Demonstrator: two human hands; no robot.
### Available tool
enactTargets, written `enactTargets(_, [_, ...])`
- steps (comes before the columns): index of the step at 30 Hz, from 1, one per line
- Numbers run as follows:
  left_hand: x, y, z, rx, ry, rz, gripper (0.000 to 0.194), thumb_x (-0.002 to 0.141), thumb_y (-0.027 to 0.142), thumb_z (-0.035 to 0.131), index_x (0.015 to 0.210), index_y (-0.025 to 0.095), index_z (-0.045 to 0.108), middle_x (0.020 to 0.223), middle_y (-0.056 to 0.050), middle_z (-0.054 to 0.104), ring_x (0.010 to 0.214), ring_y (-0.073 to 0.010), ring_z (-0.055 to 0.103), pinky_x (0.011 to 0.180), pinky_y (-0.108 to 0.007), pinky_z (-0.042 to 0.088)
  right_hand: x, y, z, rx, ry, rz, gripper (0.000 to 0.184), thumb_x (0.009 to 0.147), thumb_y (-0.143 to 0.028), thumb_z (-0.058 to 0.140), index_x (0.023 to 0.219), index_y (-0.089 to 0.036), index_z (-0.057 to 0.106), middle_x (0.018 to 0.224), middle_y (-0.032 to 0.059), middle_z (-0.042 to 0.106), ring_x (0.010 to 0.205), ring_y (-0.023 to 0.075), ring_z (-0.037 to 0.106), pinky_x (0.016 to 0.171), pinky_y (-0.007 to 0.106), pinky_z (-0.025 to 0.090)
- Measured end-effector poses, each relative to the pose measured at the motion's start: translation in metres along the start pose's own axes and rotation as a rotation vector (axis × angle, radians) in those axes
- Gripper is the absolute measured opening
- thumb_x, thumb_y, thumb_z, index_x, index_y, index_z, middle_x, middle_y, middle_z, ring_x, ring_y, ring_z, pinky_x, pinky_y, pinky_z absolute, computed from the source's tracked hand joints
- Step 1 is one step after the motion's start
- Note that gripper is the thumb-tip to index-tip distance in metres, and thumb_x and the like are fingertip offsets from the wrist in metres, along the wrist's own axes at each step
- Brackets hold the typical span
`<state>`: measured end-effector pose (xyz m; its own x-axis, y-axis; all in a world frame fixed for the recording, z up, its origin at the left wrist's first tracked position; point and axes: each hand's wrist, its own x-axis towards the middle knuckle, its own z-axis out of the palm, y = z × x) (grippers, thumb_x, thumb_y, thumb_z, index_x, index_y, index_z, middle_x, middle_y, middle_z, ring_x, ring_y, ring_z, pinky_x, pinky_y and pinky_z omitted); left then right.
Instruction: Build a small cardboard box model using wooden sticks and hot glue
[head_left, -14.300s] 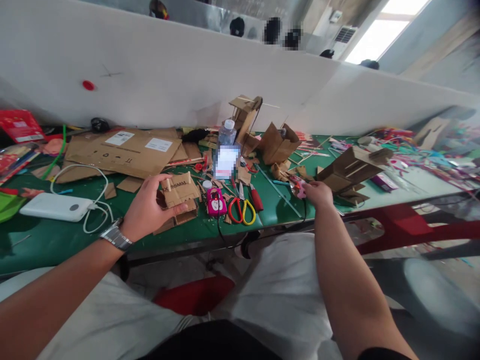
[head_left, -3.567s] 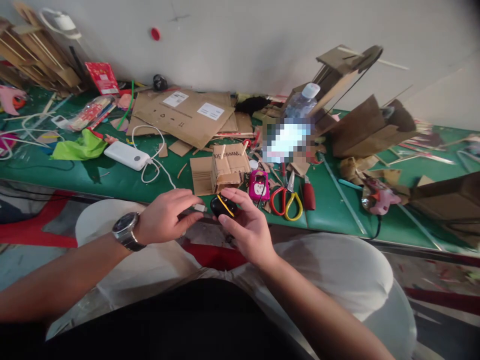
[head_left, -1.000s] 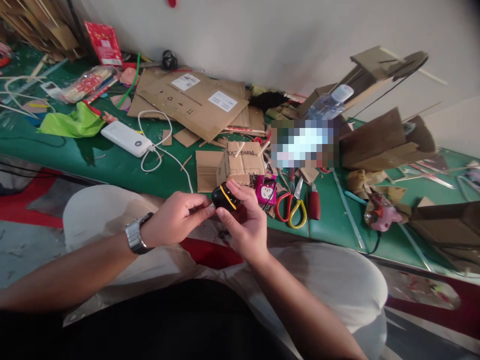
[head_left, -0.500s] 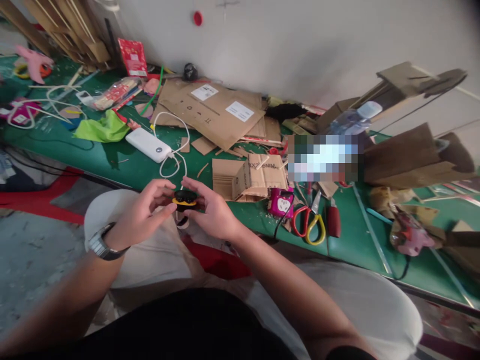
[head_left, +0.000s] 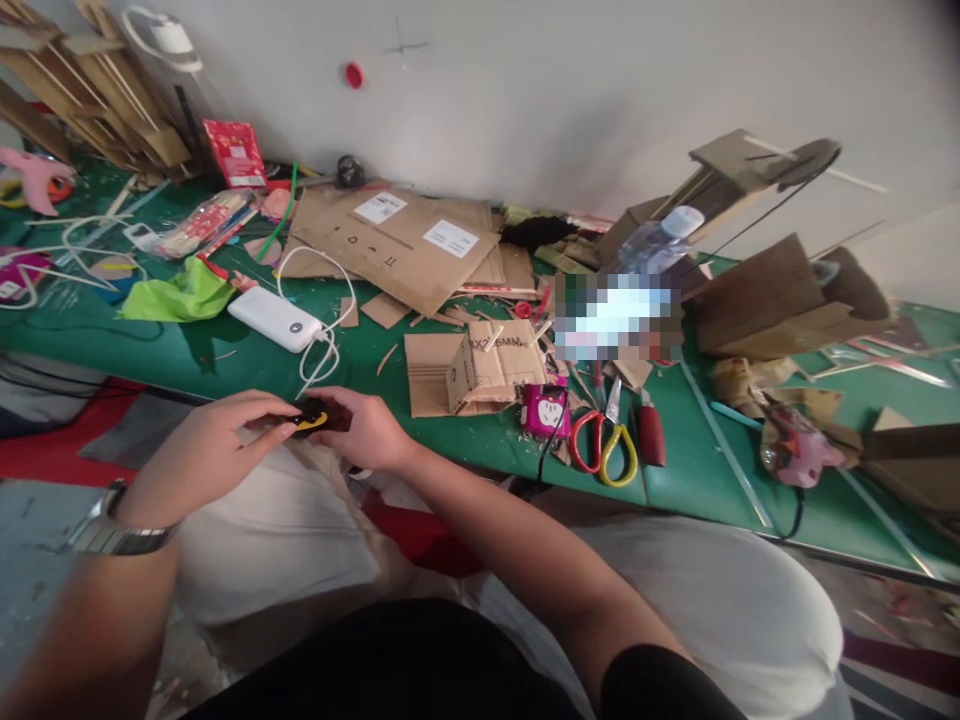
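Between my two hands, over my lap at the table's front edge, is a small black and yellow device [head_left: 311, 420] with a white cable running up from it. My left hand [head_left: 225, 440], with a metal-band watch on the wrist, pinches its left side. Fingers and thumb of my right hand [head_left: 367, 430] close on its right side. Most of the device is hidden by the fingers, so its exact kind does not show. Just beyond lies a white power bank [head_left: 266, 318] with the white cable [head_left: 327, 350] coiled beside it.
A folded cardboard piece [head_left: 487, 368], a purple socket block [head_left: 545, 410], red and yellow scissors [head_left: 604, 450] and a dark red handle [head_left: 651, 436] lie near the front edge. Flat cardboard [head_left: 390, 245] rests behind. A pink glue gun [head_left: 802, 448] and a plastic bottle [head_left: 660, 240] are to the right.
Both hands have moved left in view with the device, which is now tilted and more covered by the fingers. The camera view has shifted; the table things appear to stay put.
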<state>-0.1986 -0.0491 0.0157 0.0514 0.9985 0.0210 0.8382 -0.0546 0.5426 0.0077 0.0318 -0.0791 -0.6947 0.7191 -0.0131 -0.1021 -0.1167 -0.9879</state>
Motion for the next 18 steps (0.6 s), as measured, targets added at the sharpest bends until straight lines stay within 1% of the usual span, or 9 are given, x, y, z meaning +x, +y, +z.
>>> enactTargets(4, [0.007,-0.001,0.004,-0.008,0.077,0.02,0.032,0.099,0.057,0.066,0.104,0.029,0.083,0.121,-0.008,0.077,0.113,-0.0316,0.075,0.104,-0.043,0.06,0.001,0.002,-0.003,0.025,-0.016,0.004,0.072,0.078,-0.017,0.094,0.146,-0.023,0.071,0.113,0.0047,0.083,0.106,0.0206,0.081,0.102,0.037,0.065])
enactTargets(7, [0.008,0.001,0.006,-0.033,0.089,0.008,0.029,0.098,0.053,0.067,0.101,0.028,0.082,0.12,-0.009,0.076,0.113,-0.0304,0.074,0.1,-0.04,0.06,0.003,0.004,-0.002,0.018,-0.014,0.011,0.071,0.077,-0.018,0.095,0.145,-0.023,0.071,0.109,0.0041,0.082,0.102,0.019,0.08,0.1,0.036,0.065])
enactTargets(9, [0.008,0.005,0.005,-0.066,0.095,-0.006,0.029,0.099,0.052,0.066,0.1,0.026,0.08,0.12,-0.008,0.076,0.113,-0.0293,0.074,0.094,-0.036,0.061,0.004,0.005,-0.002,0.015,-0.011,0.008,0.07,0.078,-0.019,0.094,0.144,-0.022,0.072,0.11,0.0044,0.082,0.1,0.0186,0.079,0.099,0.036,0.065])
enactTargets(11, [0.008,0.01,0.002,-0.108,0.106,-0.052,0.031,0.099,0.053,0.067,0.102,0.025,0.078,0.118,-0.007,0.077,0.11,-0.0274,0.074,0.086,-0.032,0.062,0.005,0.006,-0.002,0.011,-0.016,0.002,0.068,0.079,-0.02,0.094,0.143,-0.022,0.072,0.111,0.0045,0.081,0.1,0.0184,0.079,0.098,0.036,0.065])
enactTargets(13, [0.008,0.014,-0.002,-0.148,0.098,-0.122,0.032,0.099,0.055,0.069,0.106,0.024,0.076,0.115,-0.005,0.079,0.104,-0.0252,0.075,0.083,-0.029,0.062,0.004,0.005,-0.003,0.001,-0.026,-0.008,0.068,0.079,-0.02,0.094,0.143,-0.022,0.072,0.112,0.0041,0.081,0.099,0.0179,0.078,0.098,0.035,0.064])
enactTargets(16, [0.007,0.016,-0.004,-0.211,0.073,-0.21,0.039,0.098,0.059,0.071,0.112,0.022,0.075,0.11,-0.003,0.083,0.098,-0.0246,0.077,0.088,-0.031,0.063,0.002,0.001,-0.005,-0.016,-0.033,-0.025,0.069,0.08,-0.022,0.093,0.145,-0.022,0.07,0.111,0.0036,0.08,0.097,0.017,0.077,0.096,0.034,0.063])
enactTargets(18, [0.007,0.014,-0.003,-0.262,0.096,-0.245,0.045,0.097,0.063,0.072,0.116,0.022,0.075,0.11,-0.003,0.083,0.1,-0.0251,0.078,0.09,-0.032,0.063,0.0,-0.001,-0.006,-0.011,-0.037,-0.036,0.068,0.081,-0.023,0.092,0.146,-0.021,0.07,0.112,0.0038,0.08,0.096,0.0173,0.076,0.095,0.034,0.063])
